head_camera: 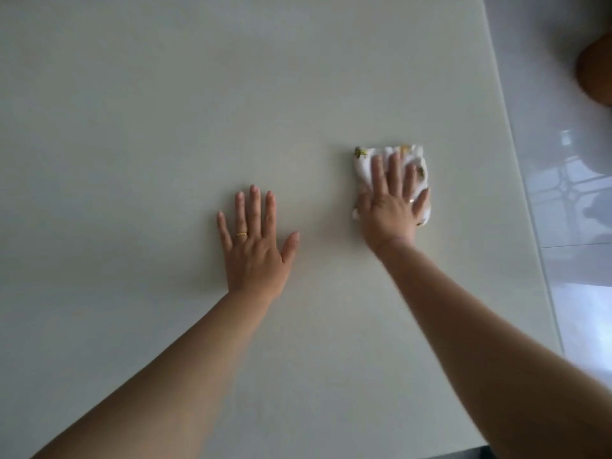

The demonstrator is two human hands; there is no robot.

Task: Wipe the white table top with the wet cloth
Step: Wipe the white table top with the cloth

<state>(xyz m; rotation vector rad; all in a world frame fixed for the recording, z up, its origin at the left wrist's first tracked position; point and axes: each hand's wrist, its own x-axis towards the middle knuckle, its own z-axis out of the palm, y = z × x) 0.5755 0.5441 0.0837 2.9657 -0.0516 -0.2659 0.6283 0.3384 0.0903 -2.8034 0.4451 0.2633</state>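
Head view, looking down on the white table (165,111). The left hand (255,246) lies flat on the bare top, palm down, fingers spread and straight, holding nothing; a gold ring (241,234) sits on one finger. The right hand (390,207), well apart to its right, presses palm down on the cloth (364,160), fingers extended over it rather than curled around it. The cloth, white with small yellow marks, is bunched beneath that hand and shows beyond the fingertips and along both sides. Right of the right hand lies the table's edge, then glossy floor (563,193).
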